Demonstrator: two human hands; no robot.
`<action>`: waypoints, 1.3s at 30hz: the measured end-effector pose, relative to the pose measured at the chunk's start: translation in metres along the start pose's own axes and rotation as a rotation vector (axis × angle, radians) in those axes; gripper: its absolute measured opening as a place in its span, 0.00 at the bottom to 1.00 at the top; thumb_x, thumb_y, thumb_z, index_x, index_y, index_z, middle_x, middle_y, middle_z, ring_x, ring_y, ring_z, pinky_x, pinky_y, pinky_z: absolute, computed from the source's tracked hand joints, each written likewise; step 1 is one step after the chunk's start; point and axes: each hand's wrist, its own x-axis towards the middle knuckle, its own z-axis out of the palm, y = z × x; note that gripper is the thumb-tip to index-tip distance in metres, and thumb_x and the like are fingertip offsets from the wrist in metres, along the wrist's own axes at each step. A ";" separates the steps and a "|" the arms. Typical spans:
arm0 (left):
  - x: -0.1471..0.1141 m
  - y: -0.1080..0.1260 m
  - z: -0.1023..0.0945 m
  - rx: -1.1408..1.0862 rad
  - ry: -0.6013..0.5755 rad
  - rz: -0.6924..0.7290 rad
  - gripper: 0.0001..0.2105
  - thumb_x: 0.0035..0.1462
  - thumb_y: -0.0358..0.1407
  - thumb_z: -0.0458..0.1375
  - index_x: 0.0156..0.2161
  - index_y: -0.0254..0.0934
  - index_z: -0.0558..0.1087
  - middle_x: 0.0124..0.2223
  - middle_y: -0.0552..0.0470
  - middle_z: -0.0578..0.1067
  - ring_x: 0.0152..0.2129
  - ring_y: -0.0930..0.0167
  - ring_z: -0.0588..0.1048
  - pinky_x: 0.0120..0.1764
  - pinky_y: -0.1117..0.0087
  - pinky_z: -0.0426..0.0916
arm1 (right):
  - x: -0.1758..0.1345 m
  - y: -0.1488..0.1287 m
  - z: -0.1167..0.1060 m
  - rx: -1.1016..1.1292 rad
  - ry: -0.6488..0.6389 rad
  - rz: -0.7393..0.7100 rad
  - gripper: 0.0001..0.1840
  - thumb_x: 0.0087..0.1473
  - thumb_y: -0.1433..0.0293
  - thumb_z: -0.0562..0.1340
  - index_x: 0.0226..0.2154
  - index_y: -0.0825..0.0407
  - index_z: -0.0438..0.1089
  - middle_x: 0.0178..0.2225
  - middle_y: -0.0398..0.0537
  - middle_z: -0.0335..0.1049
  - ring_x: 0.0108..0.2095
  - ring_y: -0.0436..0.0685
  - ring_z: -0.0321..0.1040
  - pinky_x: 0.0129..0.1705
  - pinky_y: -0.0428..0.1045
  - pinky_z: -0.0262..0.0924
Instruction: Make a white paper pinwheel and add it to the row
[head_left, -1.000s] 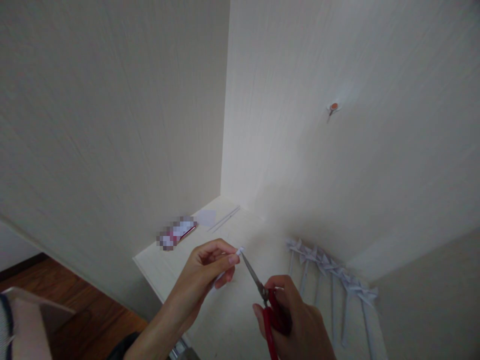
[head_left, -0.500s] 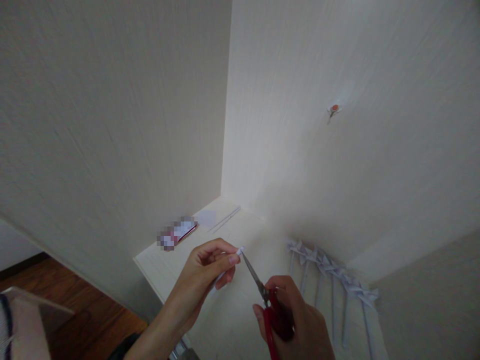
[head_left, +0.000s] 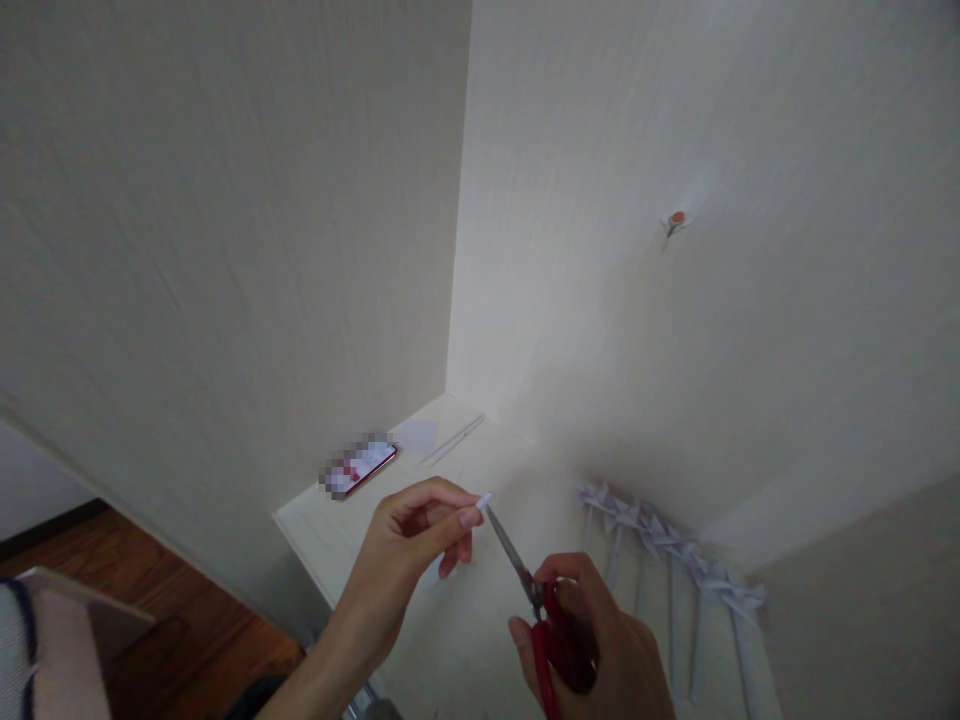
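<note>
Low in the middle, my left hand (head_left: 412,545) pinches a small piece of white paper (head_left: 485,499) between thumb and forefinger; its end pokes out past the fingertips. My right hand (head_left: 600,625) is wrapped around the red handles of a pair of scissors (head_left: 517,560). The blades look closed together, and their tip points up and left, right by the paper. I cannot tell whether the tip touches it. Off to the right, several white paper pinwheels (head_left: 671,545) on thin paper sticks lie in a row on the white tabletop (head_left: 450,650).
A phone (head_left: 367,470) lies near the table's left edge, beside a white paper sheet (head_left: 416,436) and thin white sticks (head_left: 457,440). Walls close in the table's back. A small orange-centred fixture (head_left: 677,220) is on the right wall. Wooden floor (head_left: 202,610) shows lower left.
The view has shifted slightly. The paper's end now shows as a plainer, smoother strip beyond my left fingertips. Both hands keep their hold, with the scissors tip still beside the paper.
</note>
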 end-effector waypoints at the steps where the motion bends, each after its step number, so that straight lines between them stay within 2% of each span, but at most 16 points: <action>1: 0.000 0.000 0.000 0.002 -0.004 0.005 0.10 0.48 0.40 0.68 0.28 0.35 0.78 0.18 0.55 0.71 0.16 0.78 0.65 0.18 0.78 0.54 | 0.000 -0.001 0.000 0.000 -0.002 0.002 0.10 0.53 0.66 0.61 0.36 0.48 0.59 0.19 0.34 0.67 0.15 0.47 0.64 0.18 0.37 0.58; 10: -0.001 0.002 0.002 0.045 0.015 0.021 0.10 0.48 0.40 0.68 0.27 0.35 0.77 0.18 0.55 0.71 0.15 0.78 0.65 0.18 0.78 0.55 | 0.000 0.004 0.001 -0.016 -0.035 0.029 0.10 0.55 0.63 0.60 0.36 0.46 0.57 0.19 0.34 0.68 0.15 0.47 0.65 0.18 0.38 0.58; 18: 0.000 0.004 0.000 0.085 0.009 0.029 0.09 0.47 0.39 0.68 0.25 0.35 0.77 0.17 0.55 0.71 0.14 0.78 0.64 0.18 0.78 0.55 | 0.000 0.002 -0.005 -0.076 -0.067 0.001 0.07 0.56 0.68 0.58 0.35 0.45 0.56 0.19 0.33 0.71 0.16 0.47 0.69 0.19 0.37 0.59; 30: -0.002 0.002 0.002 0.034 0.012 -0.010 0.08 0.47 0.38 0.69 0.26 0.35 0.78 0.17 0.55 0.71 0.14 0.78 0.66 0.17 0.80 0.56 | 0.000 0.003 -0.002 -0.091 -0.061 -0.004 0.06 0.55 0.71 0.57 0.35 0.46 0.57 0.19 0.33 0.70 0.15 0.47 0.68 0.18 0.38 0.58; 39: -0.003 0.003 0.002 0.006 0.028 -0.010 0.09 0.49 0.38 0.68 0.26 0.34 0.77 0.17 0.56 0.70 0.15 0.80 0.64 0.17 0.80 0.54 | -0.003 0.005 0.001 -0.054 -0.022 -0.011 0.05 0.56 0.68 0.57 0.36 0.47 0.59 0.18 0.34 0.69 0.15 0.47 0.66 0.18 0.38 0.58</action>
